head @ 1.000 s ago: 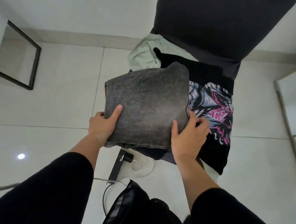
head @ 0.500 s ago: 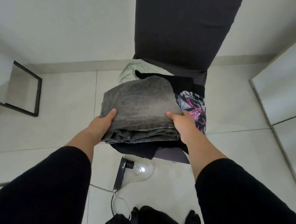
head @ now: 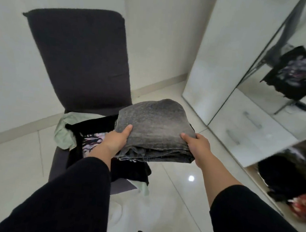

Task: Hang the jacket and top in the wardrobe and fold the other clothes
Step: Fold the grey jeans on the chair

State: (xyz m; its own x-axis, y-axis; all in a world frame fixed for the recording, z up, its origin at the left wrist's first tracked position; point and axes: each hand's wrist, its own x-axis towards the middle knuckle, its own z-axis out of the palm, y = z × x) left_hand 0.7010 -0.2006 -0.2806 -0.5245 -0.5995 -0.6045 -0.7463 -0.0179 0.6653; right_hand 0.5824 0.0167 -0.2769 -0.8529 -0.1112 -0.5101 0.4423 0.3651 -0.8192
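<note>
- Glossy pale floor tiles are running under a dark chair standing against a white wall; a mirrored wardrobe is standing at right.
- Folded grey jeans are being held in the air, above the chair's right front edge and the floor.
- Left hand is gripping the jeans' left side, thumb on top, fingers hidden beneath.
- Right hand is gripping the right side likewise.
- Black patterned garment and pale green garment are lying on the chair seat.
</note>
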